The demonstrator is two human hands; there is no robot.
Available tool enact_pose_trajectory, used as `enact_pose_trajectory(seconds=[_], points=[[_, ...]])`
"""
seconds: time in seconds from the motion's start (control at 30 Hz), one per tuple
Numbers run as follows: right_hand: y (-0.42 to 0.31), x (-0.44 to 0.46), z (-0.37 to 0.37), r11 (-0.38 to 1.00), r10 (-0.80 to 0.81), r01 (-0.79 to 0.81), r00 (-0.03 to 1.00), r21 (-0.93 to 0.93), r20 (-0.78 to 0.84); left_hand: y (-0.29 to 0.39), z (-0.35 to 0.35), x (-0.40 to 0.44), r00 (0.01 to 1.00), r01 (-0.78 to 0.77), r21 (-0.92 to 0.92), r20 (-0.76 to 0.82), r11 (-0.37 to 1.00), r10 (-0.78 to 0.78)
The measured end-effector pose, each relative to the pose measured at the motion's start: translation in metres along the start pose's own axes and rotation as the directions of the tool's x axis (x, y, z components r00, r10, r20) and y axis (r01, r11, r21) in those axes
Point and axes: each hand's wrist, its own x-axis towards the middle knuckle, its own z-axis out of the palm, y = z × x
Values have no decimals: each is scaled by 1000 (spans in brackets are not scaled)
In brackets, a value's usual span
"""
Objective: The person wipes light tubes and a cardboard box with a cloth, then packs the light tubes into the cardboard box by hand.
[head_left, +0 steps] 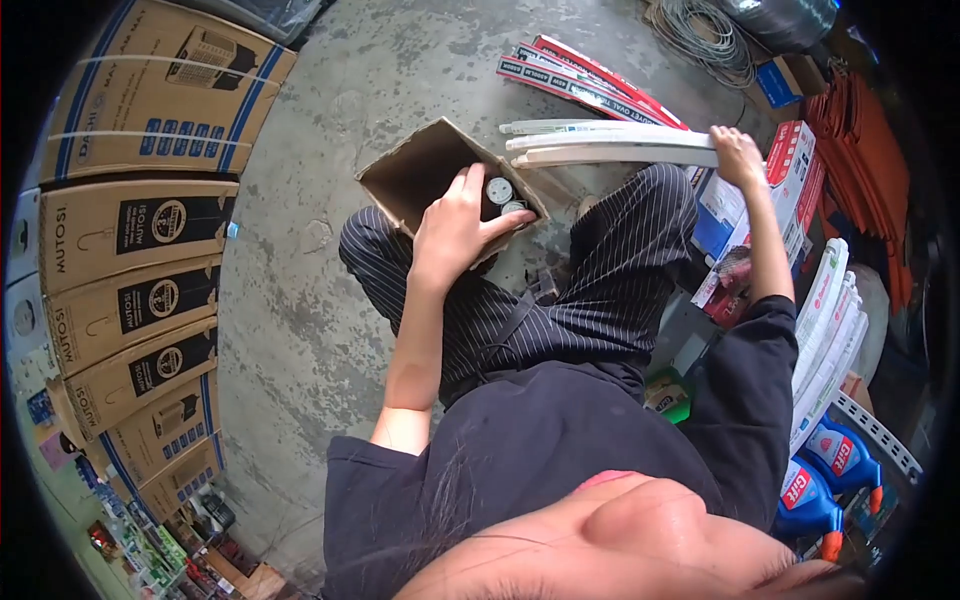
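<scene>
An open cardboard box (400,178) stands between the person's knees, its mouth facing up. My left hand (450,228) reaches over its near edge, thumb and fingers closed around white round-ended tubes (499,190) at the box's right inner side. My right hand (738,160) is wrapped round the right end of several long white tubes (610,150). These tubes lie side by side above the right knee, their far ends pointing left, just beyond the box's right corner.
Red and black printed long sleeves (590,85) lie on the concrete floor (310,300) ahead. Stacked cartons (140,235) line the left side. At right are a red and white box (793,165), orange sheeting (865,160), wrapped white tubes (825,330), blue bottles (808,495) and coiled wire (700,40).
</scene>
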Motion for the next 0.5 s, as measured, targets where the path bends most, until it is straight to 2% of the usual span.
enact_pose_trajectory(seconds=[0.07, 0.1, 0.17, 0.2, 0.27, 0.37, 0.4, 0.47, 0.5], points=[[13, 2, -35, 998, -10, 4, 994, -56, -108, 3, -6, 2, 996, 80, 0, 35, 997, -80], [22, 1, -49, 996, -28, 10, 978, -87, -209, -2, -4, 3, 998, 54, 21, -17, 998, -54], [29, -2, -93, 998, -18, 1, 966, -68, -258, -7, -9, 9, 998, 57, 23, -29, 998, -56], [28, -3, -118, 997, 18, -35, 975, -72, -221, -11, -13, 14, 998, 53, 29, -21, 998, -52], [39, -3, -143, 998, 45, -57, 932, -23, -358, -22, -17, 26, 995, 80, 22, -54, 997, -79], [43, -3, -196, 985, 167, -170, 933, 18, -318, -44, -26, 45, 993, 79, 1, -87, 997, -79], [47, -6, -205, 990, 129, -138, 889, 12, -440, -48, -34, 51, 996, 89, 6, -31, 996, -89], [54, -10, -237, 989, 147, -132, 886, 66, -440, -60, -35, 59, 995, 55, -2, -81, 999, -55], [83, -8, -237, 997, 63, -38, 865, 60, -498, -63, -37, 62, 996, 59, -12, -63, 998, -59]])
